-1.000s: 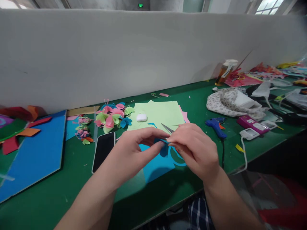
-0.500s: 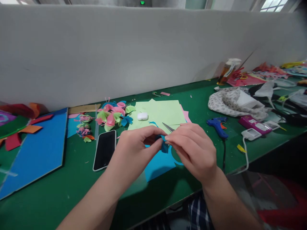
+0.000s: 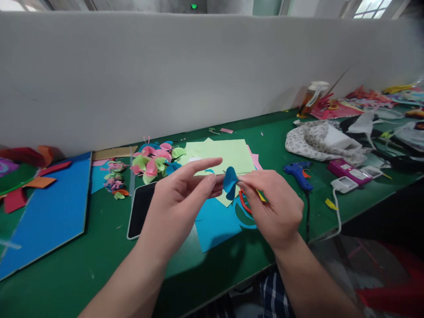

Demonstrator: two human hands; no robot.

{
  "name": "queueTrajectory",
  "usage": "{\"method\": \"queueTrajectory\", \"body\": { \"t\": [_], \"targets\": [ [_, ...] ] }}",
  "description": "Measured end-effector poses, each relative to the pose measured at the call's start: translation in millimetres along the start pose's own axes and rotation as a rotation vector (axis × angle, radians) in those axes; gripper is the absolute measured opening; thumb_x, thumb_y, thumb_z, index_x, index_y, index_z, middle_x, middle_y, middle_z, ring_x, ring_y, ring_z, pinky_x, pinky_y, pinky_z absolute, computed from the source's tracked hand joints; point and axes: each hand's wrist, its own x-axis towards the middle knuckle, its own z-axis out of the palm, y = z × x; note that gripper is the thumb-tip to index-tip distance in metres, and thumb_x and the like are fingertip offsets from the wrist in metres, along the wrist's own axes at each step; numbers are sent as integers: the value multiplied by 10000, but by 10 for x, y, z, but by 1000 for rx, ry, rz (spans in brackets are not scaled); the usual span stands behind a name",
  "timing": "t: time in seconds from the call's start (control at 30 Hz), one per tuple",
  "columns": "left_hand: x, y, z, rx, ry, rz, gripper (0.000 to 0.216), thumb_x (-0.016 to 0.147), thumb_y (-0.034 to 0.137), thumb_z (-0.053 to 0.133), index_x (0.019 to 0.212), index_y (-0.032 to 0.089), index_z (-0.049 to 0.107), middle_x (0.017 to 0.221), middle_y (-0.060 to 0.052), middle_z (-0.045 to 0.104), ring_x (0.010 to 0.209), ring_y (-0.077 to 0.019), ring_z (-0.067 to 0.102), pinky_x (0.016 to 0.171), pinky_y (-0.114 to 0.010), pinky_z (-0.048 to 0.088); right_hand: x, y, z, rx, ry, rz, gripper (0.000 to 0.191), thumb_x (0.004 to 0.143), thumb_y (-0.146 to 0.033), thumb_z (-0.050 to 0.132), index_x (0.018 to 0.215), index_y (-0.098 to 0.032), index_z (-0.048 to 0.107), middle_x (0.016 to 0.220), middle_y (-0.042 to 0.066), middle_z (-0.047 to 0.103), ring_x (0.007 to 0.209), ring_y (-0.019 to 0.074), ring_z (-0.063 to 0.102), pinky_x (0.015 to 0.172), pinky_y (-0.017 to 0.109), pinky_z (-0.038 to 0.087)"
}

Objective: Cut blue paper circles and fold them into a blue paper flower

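Between the thumb and fingertips of my right hand (image 3: pixel 273 203) is a pinched blue paper flower (image 3: pixel 229 183), its curved petals facing left. My left hand (image 3: pixel 182 194) is open just to the left of it, index finger stretched out and thumb apart. Whether its other fingertips touch the petals I cannot tell. Below the flower, scissors with red and yellow handles (image 3: pixel 244 203) lie on the papers, partly hidden by my right hand. Under my hands is a cut blue paper sheet (image 3: pixel 215 229), beside pale green paper sheets (image 3: pixel 228 152).
Left of my hands are a smartphone (image 3: pixel 141 210), a heap of pink, green and blue paper flowers (image 3: pixel 154 159) and a blue board (image 3: pixel 56 212). To the right lie a blue glue gun (image 3: pixel 300 173) with its cord, a purple box (image 3: pixel 349 171) and a patterned cloth (image 3: pixel 318 141).
My left hand has let go of the blue paper and spread its fingers. The flower, in my right hand, is turned and raised slightly. The scissors' red handle has come into view.
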Motion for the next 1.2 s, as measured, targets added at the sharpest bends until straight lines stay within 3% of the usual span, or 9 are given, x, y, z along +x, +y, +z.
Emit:
{"method": "queueTrajectory", "body": {
  "t": [0.37,0.6,0.77,0.9,1.03,1.2],
  "targets": [
    [-63,4,104,-57,24,103,289,849,194,609,1118,290,651,1063,-9,721,1028,-199,663,850,-279,576,-18,-15,52,109,108,141,106,830,-120,633,838,-224,647,770,2,712,736,153,665,702,287,530],
    [-68,-56,158,-17,87,111,231,846,179,603,1021,301,692,1065,15,718,982,-190,681,759,-267,613,-48,1,76,208,160,185,138,807,-109,651,863,-235,660,774,-6,709,746,159,658,696,300,537],
    [-112,-50,234,38,168,168,241,773,166,688,993,266,698,1015,11,731,932,-196,695,753,-282,622,-70,-27,93,297,174,230,161,807,-100,644,880,-241,671,792,-1,712,762,167,660,703,324,547],
    [-193,-84,310,19,206,237,332,772,116,682,1041,311,677,1072,44,713,985,-167,676,792,-247,609,-92,-57,117,356,235,276,191,798,-75,646,892,-238,680,803,2,708,776,163,655,711,322,546],
    [-250,-146,372,-18,193,338,429,777,42,654,1080,345,652,1191,63,657,1151,-165,588,890,-238,570,-94,-73,138,357,316,310,179,806,-83,636,884,-236,684,788,-1,699,768,148,658,690,287,551],
    [-241,-212,431,-97,301,359,323,768,71,668,1011,285,670,1118,4,648,1051,-186,624,827,-313,603,-82,-78,155,268,392,353,113,810,-134,648,845,-238,678,750,-10,696,701,150,670,628,280,556]
  ]
}}
